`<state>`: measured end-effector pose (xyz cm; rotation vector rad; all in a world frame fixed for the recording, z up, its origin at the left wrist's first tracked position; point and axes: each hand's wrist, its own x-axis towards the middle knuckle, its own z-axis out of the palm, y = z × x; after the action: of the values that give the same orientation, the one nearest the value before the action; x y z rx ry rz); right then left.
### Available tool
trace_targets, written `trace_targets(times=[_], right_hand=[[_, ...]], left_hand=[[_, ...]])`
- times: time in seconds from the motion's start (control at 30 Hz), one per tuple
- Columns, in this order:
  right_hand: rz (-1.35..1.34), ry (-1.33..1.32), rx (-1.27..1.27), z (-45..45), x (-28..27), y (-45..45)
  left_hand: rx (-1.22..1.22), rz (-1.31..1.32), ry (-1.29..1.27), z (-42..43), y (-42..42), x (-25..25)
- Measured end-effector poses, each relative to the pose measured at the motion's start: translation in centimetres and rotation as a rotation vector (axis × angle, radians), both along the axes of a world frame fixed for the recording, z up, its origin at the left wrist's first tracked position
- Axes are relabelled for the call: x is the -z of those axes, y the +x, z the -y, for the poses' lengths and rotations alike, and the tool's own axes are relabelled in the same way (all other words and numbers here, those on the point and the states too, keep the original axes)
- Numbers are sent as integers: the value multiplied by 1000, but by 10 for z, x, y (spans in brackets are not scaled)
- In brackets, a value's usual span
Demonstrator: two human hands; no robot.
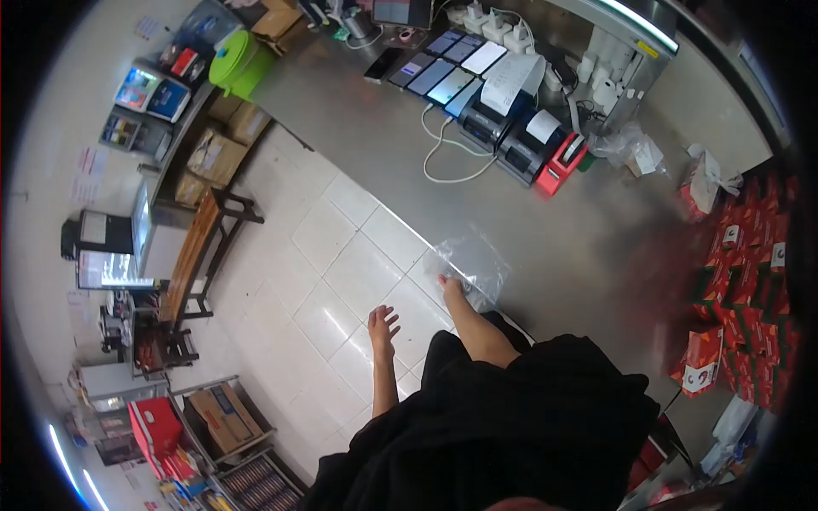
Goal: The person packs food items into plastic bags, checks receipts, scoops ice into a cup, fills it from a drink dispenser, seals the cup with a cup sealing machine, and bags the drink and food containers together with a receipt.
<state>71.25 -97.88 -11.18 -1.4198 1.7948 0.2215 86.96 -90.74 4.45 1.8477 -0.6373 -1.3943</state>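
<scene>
Steel surface (562, 238) gleamed; plastic bag (484, 266) lay over long edge, right hand (451, 288) at it, couldn't tell if clamped! Left hand (383, 330) empty, fingers apart. Bag handling, seemingly; next move called for firm pinch.

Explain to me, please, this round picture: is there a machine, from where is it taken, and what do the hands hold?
No machine works here; these are a person's own bare hands. The single picture comes from a camera worn on the head, looking forward and down, so the black clothing below is the wearer's. The right hand seems to hold a clear plastic bag at the edge of the metal counter. The left hand is empty, fingers spread. Farther along the counter lie phones in rows, beside dark printers. Red packages are stacked at the right.
</scene>
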Motion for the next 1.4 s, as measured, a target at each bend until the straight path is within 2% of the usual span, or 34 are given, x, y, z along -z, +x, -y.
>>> trace_targets(times=[0.1,0.23,0.4,0.57,0.63,0.7,0.77,0.87,1.0,1.1,1.23,1.27,1.3,1.33,1.37,1.4], right_hand=[[20,53,49,16,6,1],[95,62,126,40,6,2],[222,12,271,58,2,-25],[292,-161,572,61,-47,-97],[273,-217,712,56,-72,-123],[247,-245,847,48,-98,-141],[224,-228,963,37,-121,-147],[214,-151,1084,26,-146,-145],[255,30,1139,7,-168,-119],[314,189,1094,7,-187,-108],[330,281,852,44,-216,-141],[248,194,747,63,-225,-159],[36,-120,472,73,-226,-179],[-170,-183,541,115,-257,-192],[-127,-486,807,141,-264,-205],[-112,-663,913,163,-260,-223]], left_hand=[[-53,1,35,33,2,-2],[-6,68,-3,91,-21,-9],[269,188,-369,217,-57,-13],[520,320,-754,395,-102,-11],[605,436,-831,457,-130,-19],[754,800,-1188,531,-150,-1],[775,891,-1121,576,-174,4],[784,1019,-1182,634,-191,39],[840,1063,-1088,661,-195,52],[867,1037,-1089,669,-193,56],[954,1063,-1108,675,-188,63],[942,1060,-1132,675,-189,63],[927,1031,-1168,670,-191,54],[916,1021,-1202,664,-194,45],[918,948,-1228,656,-199,42],[920,880,-1251,645,-204,39]])
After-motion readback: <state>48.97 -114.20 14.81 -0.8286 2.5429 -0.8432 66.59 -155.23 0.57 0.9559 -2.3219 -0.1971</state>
